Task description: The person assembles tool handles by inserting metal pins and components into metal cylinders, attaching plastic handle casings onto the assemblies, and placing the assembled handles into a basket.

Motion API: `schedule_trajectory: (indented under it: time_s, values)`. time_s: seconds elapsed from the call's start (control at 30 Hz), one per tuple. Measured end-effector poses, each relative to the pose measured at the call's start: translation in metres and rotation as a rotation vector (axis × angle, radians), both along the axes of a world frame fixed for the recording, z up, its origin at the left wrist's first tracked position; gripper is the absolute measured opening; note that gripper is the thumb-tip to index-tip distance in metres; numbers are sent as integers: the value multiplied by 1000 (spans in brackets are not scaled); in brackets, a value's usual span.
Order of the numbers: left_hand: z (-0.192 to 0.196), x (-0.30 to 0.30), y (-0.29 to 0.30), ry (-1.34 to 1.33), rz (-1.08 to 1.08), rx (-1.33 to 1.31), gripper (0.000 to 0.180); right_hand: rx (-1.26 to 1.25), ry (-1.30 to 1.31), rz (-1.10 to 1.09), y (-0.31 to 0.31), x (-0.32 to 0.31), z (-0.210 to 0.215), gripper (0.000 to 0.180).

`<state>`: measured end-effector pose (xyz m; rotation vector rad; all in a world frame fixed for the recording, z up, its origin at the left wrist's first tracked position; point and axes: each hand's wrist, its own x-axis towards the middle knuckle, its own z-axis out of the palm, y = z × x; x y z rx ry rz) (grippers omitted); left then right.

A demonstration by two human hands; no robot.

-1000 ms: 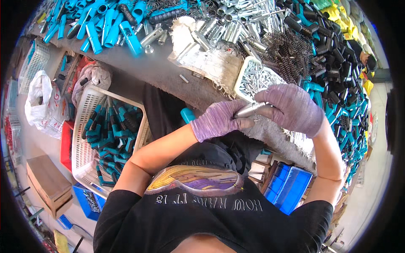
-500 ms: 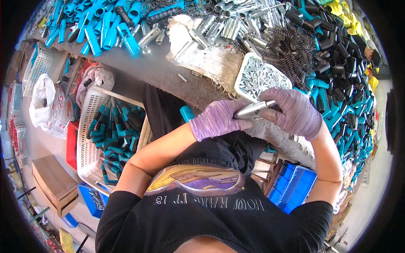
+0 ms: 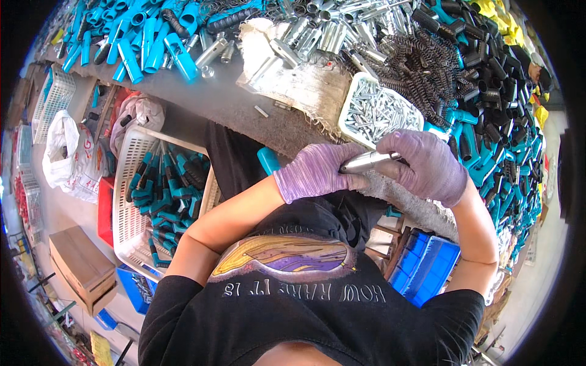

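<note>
A shiny silver metal tube [image 3: 365, 161], tapered at its left end, lies across between both of my purple-gloved hands. My left hand [image 3: 318, 173] is closed round its left end, thumb below and fingers above. My right hand [image 3: 424, 166] is closed at the other end, its fingertips pinching there. Whether a small pin sits between those fingertips I cannot make out. Just beyond the hands stands a white basket [image 3: 345, 129] holding many small metal pins [image 3: 381, 110].
Teal sleeves [image 3: 129, 60], silver tubes [image 3: 332, 38], dark springs [image 3: 421, 67] and black grips [image 3: 491, 91] lie heaped along the far bench. A white crate [image 3: 125, 210] of teal-and-black tools stands left. Blue bins [image 3: 421, 268] sit lower right, a cardboard box [image 3: 79, 256] lower left.
The right end of the metal tube has dipped slightly. My right hand's fingers have curled in closer at that end, while my left hand keeps its hold nearly unmoved.
</note>
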<state>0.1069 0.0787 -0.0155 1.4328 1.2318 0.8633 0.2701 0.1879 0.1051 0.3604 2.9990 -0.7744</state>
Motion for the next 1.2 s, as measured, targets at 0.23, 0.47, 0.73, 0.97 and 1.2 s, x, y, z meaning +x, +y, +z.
schedule_trajectory:
  time_s: [0.23, 0.47, 0.73, 0.97, 1.2]
  values:
    - [-7, 3, 1, 39, 59, 92, 55, 50, 1, -42, 8, -1, 1, 24]
    - [-8, -1, 3, 7, 5, 65, 55, 197, 62, -145, -1, 6, 7, 27]
    - [-3, 0, 3, 26, 16, 109, 49, 226, -33, -236, -5, 5, 9, 24]
    - [-10, 5, 1, 21, 47, 219, 42, 210, -64, -257, -4, 15, 0, 25]
    - [-3, 4, 0, -84, 10, 90, 54, 225, -389, -189, -10, 4, 7, 30]
